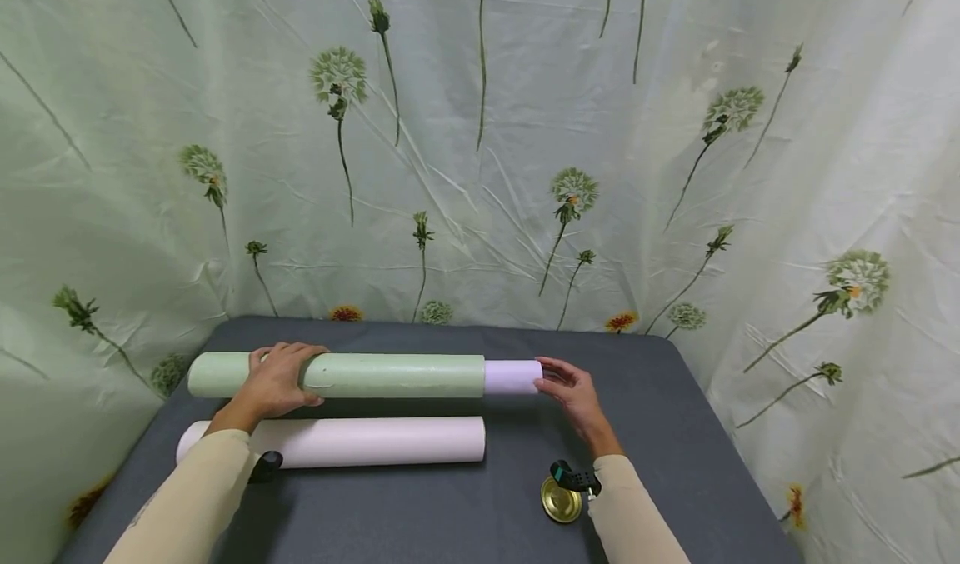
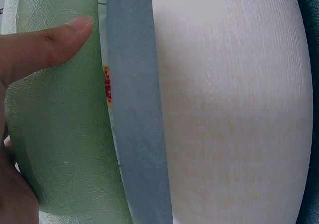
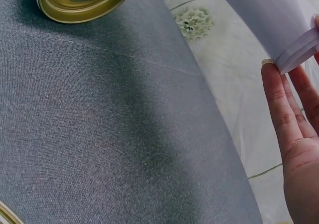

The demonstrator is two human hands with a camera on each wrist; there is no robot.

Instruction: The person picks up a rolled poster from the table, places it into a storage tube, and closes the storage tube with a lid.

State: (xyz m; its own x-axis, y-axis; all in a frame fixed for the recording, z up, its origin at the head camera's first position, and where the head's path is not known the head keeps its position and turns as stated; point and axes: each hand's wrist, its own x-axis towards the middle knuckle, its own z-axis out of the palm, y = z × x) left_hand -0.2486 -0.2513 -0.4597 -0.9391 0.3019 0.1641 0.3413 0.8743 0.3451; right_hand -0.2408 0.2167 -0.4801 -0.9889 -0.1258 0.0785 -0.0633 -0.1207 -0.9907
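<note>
One lavender tube (image 1: 512,377) partly inside green roll (image 1: 405,376) | left hand (image 1: 276,383) grips roll | right hand (image 1: 574,394) pinches tube's end

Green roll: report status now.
Left hand gripping green roll. Right hand holding lilac tube, which protrudes from green roll. White roll alongside, apparently not blocking.

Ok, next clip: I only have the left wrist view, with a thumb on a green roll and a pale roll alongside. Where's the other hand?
Observer: The head view shows the right hand holding the end of a lavender roll.
Operator: How does that sit against the green roll?
Observer: It is narrower and shows beyond the green roll's right end, in line with it. Whether it runs inside is hidden.
Operator: Anything else on the table?
Observer: Yes, a round, gold-coloured disc lies beside the right wrist.
</note>
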